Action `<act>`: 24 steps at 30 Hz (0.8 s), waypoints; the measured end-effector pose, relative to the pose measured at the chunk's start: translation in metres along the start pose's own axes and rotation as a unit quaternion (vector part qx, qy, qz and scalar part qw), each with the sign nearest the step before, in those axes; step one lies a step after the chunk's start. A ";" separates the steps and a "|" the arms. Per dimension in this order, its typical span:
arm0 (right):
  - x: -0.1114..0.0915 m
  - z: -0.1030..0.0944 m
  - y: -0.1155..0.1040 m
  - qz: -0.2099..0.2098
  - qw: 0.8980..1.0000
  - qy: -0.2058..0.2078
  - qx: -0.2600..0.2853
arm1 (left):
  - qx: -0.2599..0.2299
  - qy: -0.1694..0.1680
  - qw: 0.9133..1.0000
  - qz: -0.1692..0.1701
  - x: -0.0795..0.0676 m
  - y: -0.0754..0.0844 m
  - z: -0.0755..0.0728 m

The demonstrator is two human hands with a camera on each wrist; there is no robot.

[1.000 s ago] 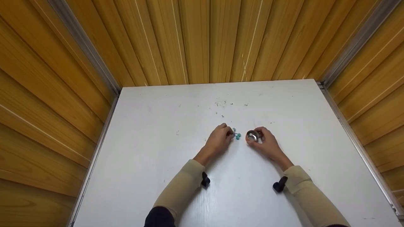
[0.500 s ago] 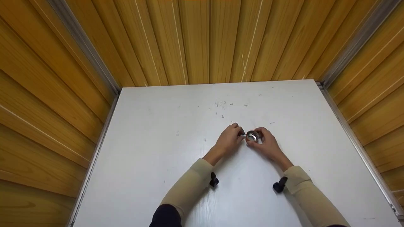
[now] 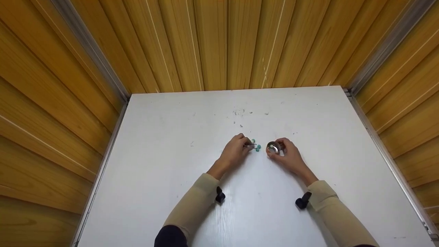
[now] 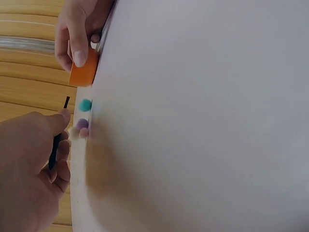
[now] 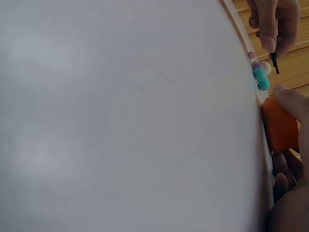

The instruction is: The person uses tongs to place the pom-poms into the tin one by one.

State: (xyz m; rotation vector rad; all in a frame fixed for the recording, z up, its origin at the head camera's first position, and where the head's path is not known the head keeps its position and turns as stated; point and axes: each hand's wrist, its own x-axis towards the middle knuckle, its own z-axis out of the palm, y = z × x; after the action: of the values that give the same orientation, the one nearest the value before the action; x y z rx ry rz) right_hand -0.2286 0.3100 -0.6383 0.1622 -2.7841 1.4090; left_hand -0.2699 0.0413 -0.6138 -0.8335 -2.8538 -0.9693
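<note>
My left hand point(image 3: 235, 150) pinches slim black tweezers point(image 4: 56, 147) between thumb and fingers. Their tips point toward a cluster of small balls on the white table. A teal ball point(image 4: 85, 105), a purple ball point(image 4: 82, 123), a pink ball point(image 4: 84, 132) and a cream ball point(image 4: 74, 133) show in the left wrist view. Just right of the cluster, my right hand point(image 3: 291, 157) grips a small cup, orange outside point(image 4: 85, 72) and shiny metallic inside. Its mouth faces up, and a pale ball point(image 3: 271, 146) shows inside it.
The white tabletop point(image 3: 164, 137) carries small dark marks point(image 3: 239, 112) beyond the hands. Wood-patterned panels point(image 3: 219, 44) rise behind the table and on both sides, with grey metal rails point(image 3: 97, 51) at the corners.
My left hand moved right with the tweezers to the cup's rim, then back left to the balls. The right hand and cup stayed in place.
</note>
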 end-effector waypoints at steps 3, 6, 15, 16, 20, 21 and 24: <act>0.000 0.000 0.000 0.002 1.000 -0.001 -0.001 | 0.000 0.003 1.000 -0.012 -0.005 -0.010 -0.004; 0.000 0.000 -0.001 -0.003 1.000 0.003 0.000 | -0.002 0.009 1.000 -0.021 -0.008 -0.018 -0.006; -0.001 0.000 0.001 -0.005 1.000 0.002 0.012 | 0.002 -0.006 0.999 -0.039 -0.010 -0.023 -0.001; -0.001 0.000 0.002 -0.006 1.000 0.002 0.014 | 0.004 -0.006 0.999 -0.040 -0.010 -0.022 0.000; -0.001 0.000 0.002 -0.006 1.000 0.003 0.018 | 0.010 -0.006 0.999 -0.045 -0.010 -0.021 0.001; -0.001 0.000 0.002 -0.005 1.000 0.003 0.017 | 0.009 -0.005 0.999 -0.045 -0.010 -0.021 0.001; 0.000 0.001 0.002 -0.008 1.000 0.003 0.015 | 0.009 -0.006 0.999 -0.046 -0.010 -0.020 0.002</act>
State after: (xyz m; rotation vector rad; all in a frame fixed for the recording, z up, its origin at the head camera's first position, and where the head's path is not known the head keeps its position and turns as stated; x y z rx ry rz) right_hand -0.2285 0.3106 -0.6403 0.1793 -2.7525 1.4455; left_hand -0.2713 0.0243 -0.6286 -0.7133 -2.9294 -0.9496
